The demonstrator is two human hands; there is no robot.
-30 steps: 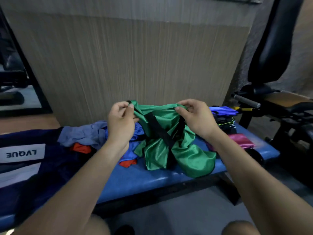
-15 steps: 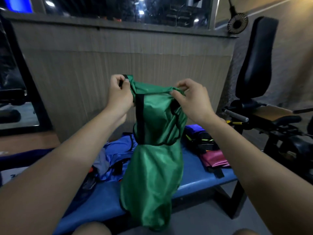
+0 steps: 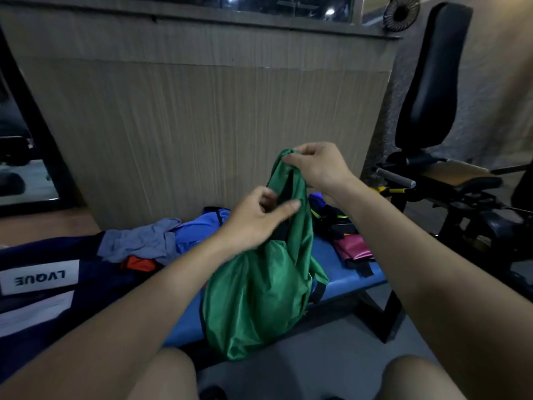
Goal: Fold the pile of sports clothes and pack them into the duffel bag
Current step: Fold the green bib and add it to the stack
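A shiny green jersey (image 3: 259, 295) with black trim hangs bunched over the blue bench (image 3: 346, 274). My right hand (image 3: 317, 166) pinches its top edge and holds it up. Lower and to the left, my left hand (image 3: 253, 220) is at the jersey's black trim, blurred, thumb and forefinger on either side of the cloth; whether it grips is unclear. The navy duffel bag (image 3: 86, 284) with a white label lies at the bench's left end. On the bench behind lie a grey garment (image 3: 138, 243), a blue one (image 3: 199, 229) and an orange one (image 3: 138, 264).
Pink (image 3: 354, 248) and black-and-neon clothes (image 3: 331, 220) lie on the bench's right end. A wood-panelled wall (image 3: 202, 125) stands close behind the bench. A black exercise machine (image 3: 427, 180) with a tall padded back stands to the right. My knees show at the bottom over grey floor.
The jersey was held spread by both top corners; now it hangs gathered from my right hand. My left hand has dropped and moved right onto the black trim.
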